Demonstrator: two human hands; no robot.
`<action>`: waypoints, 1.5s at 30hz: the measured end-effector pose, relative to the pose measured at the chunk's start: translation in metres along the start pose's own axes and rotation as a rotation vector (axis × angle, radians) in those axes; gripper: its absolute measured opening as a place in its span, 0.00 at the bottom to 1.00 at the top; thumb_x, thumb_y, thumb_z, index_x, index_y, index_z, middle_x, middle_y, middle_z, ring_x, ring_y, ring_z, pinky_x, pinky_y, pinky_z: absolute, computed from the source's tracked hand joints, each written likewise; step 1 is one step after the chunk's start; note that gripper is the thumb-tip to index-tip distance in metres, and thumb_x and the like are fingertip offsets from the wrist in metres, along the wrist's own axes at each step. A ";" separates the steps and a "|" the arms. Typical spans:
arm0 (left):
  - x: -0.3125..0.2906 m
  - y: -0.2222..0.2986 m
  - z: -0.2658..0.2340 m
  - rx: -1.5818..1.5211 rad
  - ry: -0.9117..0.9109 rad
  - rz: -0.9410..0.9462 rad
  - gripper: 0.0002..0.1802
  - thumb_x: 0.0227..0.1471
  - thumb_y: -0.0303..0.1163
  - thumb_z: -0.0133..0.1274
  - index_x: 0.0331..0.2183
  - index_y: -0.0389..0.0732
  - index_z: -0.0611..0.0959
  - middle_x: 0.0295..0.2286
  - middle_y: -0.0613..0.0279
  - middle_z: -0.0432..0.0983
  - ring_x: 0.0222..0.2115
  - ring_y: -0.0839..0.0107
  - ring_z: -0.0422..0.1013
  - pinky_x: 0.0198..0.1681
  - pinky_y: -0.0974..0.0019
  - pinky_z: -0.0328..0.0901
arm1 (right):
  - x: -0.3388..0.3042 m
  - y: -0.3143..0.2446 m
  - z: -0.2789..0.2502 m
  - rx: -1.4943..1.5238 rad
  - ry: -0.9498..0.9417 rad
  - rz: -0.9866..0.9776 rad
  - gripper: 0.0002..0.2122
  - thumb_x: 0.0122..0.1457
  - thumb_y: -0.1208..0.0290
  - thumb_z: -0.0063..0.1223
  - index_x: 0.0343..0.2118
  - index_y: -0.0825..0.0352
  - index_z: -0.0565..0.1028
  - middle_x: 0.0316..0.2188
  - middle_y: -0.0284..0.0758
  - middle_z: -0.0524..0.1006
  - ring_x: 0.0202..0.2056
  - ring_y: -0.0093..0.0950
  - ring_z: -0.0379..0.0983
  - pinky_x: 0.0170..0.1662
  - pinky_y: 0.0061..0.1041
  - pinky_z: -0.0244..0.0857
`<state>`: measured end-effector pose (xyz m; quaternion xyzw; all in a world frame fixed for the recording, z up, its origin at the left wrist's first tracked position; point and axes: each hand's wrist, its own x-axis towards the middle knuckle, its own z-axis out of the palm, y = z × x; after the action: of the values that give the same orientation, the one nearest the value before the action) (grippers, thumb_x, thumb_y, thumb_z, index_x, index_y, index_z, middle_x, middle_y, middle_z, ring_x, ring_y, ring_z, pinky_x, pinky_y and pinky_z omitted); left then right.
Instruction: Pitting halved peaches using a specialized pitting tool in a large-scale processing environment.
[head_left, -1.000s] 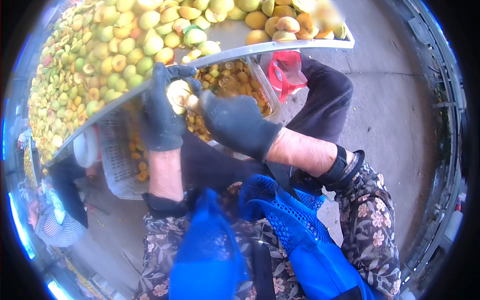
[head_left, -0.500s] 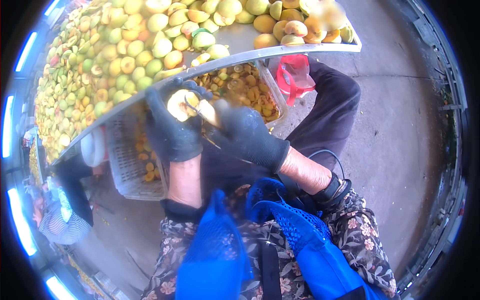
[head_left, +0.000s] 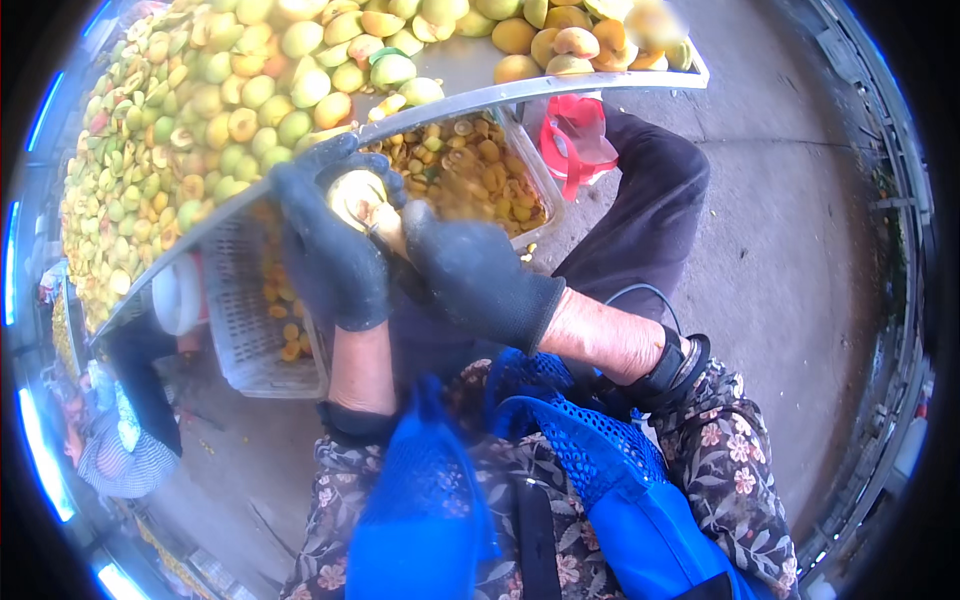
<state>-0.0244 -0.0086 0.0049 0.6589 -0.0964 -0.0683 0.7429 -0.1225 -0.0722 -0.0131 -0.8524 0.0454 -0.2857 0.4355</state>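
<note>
My left hand point(head_left: 335, 255), in a dark glove, is closed around a pale yellow halved fruit point(head_left: 352, 192), which looks like a peach, its cut face turned up. My gloved right hand point(head_left: 485, 272) is wrapped round a slim pitting tool, mostly hidden by the fingers. A loose strip of flesh point(head_left: 388, 228) shows where the tool meets the fruit. Both hands are close together below the near edge of a metal-rimmed table point(head_left: 560, 86), which is heaped with yellow-green halved and whole fruit point(head_left: 270, 100).
Under the table stand a clear bin point(head_left: 548, 190) of fruit pieces and a white slatted crate point(head_left: 270, 375) with more pieces. A red-and-clear bag point(head_left: 578, 140) is beside my dark-trousered leg point(head_left: 650, 200). At far left another person point(head_left: 130, 455) sits near a white container point(head_left: 178, 295).
Both hands have shifted slightly left in the picture. The right hand has turned and pressed closer to the fruit; the curved metal tip seen before is now mostly hidden.
</note>
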 end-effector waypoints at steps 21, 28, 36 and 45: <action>0.023 -0.001 -0.016 0.118 -0.494 -0.043 0.34 0.65 0.52 0.24 0.38 0.33 0.76 0.19 0.60 0.72 0.21 0.71 0.70 0.28 0.71 0.66 | -0.003 0.026 -0.004 0.094 -0.322 0.216 0.11 0.54 0.69 0.54 0.35 0.70 0.71 0.24 0.45 0.75 0.26 0.31 0.73 0.32 0.33 0.66; 0.032 -0.035 -0.014 -0.414 -0.480 -0.181 0.34 0.64 0.55 0.27 0.36 0.35 0.76 0.20 0.60 0.70 0.21 0.68 0.69 0.26 0.69 0.66 | 0.007 0.050 0.005 0.210 -0.404 0.182 0.12 0.55 0.68 0.54 0.39 0.70 0.73 0.25 0.40 0.76 0.28 0.33 0.74 0.32 0.32 0.67; 0.037 -0.064 -0.011 -0.475 -0.280 -0.346 0.31 0.60 0.58 0.37 0.41 0.39 0.77 0.24 0.66 0.68 0.25 0.69 0.65 0.28 0.66 0.63 | 0.019 0.084 0.019 0.783 -0.697 0.523 0.14 0.57 0.68 0.53 0.45 0.69 0.75 0.28 0.24 0.75 0.31 0.15 0.68 0.35 0.21 0.66; 0.065 -0.111 -0.056 -0.819 -0.369 -0.514 0.28 0.60 0.51 0.38 0.44 0.34 0.74 0.28 0.58 0.73 0.26 0.63 0.69 0.33 0.61 0.67 | 0.018 0.082 0.026 -0.168 -0.288 -0.111 0.13 0.52 0.65 0.57 0.37 0.64 0.69 0.17 0.42 0.73 0.16 0.43 0.71 0.20 0.41 0.63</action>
<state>0.0544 0.0170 -0.1081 0.2933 -0.0261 -0.3958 0.8699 -0.0802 -0.1102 -0.0797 -0.9192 -0.0411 -0.1793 0.3483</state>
